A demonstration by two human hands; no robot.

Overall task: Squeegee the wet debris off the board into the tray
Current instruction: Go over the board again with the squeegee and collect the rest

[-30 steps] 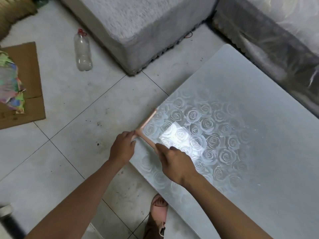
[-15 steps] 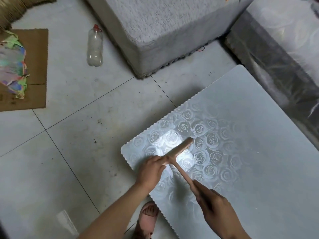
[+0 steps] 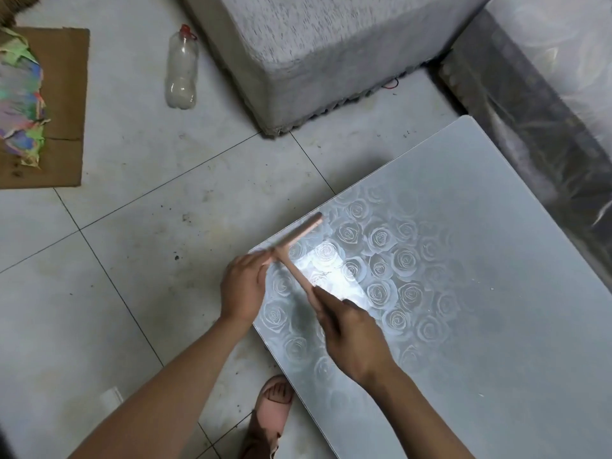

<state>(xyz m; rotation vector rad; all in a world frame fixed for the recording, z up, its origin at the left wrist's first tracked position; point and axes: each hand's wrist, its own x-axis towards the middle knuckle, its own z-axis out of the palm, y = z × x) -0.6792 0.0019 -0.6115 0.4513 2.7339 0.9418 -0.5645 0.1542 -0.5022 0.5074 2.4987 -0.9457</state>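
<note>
My left hand [image 3: 243,288] pinches the squeegee [image 3: 291,246] crossbar; my right hand [image 3: 351,329] grips its handle. Blade lies along the board [image 3: 463,293] corner edge; no tray visible.

Board [image 3: 463,309] cut off at right, bottom edges; squeegee [image 3: 291,250] crossbar's near end hidden under left hand [image 3: 243,286].

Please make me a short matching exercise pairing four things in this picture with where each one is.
Things:
1. squeegee
2. plastic bottle
3. cardboard sheet
4. sandal

Places:
A. lying on the floor tiles beside the grey block
B. far left, under colourful scraps
C. at the board's left corner, held by both hands
D. bottom of the view, beside the board's near edge

Pairs: 1-C, 2-A, 3-B, 4-D
</note>
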